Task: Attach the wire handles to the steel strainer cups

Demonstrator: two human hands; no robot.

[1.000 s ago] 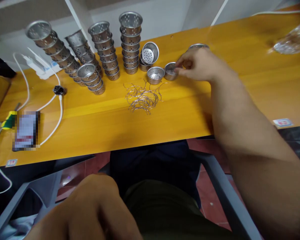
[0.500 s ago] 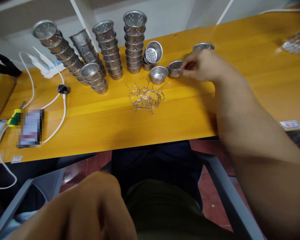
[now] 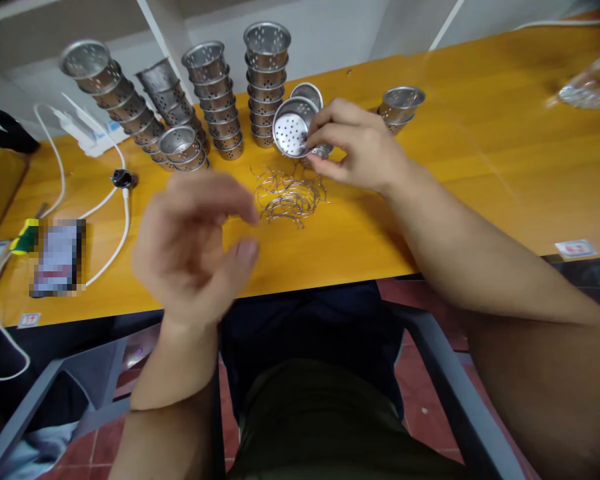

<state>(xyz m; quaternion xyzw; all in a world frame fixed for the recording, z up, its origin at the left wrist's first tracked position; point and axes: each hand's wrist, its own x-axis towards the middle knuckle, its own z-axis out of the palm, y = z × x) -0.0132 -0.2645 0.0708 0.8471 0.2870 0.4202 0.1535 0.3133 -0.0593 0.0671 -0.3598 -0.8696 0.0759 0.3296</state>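
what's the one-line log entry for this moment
right hand: grips perforated cup, tilted | left hand: open, above table edge | wire loops: piled between hands | cup stacks: behind

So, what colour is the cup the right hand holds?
The cup is silvery metal, perforated; head view.

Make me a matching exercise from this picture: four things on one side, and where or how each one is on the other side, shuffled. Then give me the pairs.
Things:
1. right hand
2. left hand
3. wire loops
4. white cable

Place or state:
A. runs along the left part of the table
B. grips a perforated metal cup tipped on its side
C. hovers over the table's near edge, holding nothing
D. loose pile in front of the cup stacks

Pairs: 1-B, 2-C, 3-D, 4-A.
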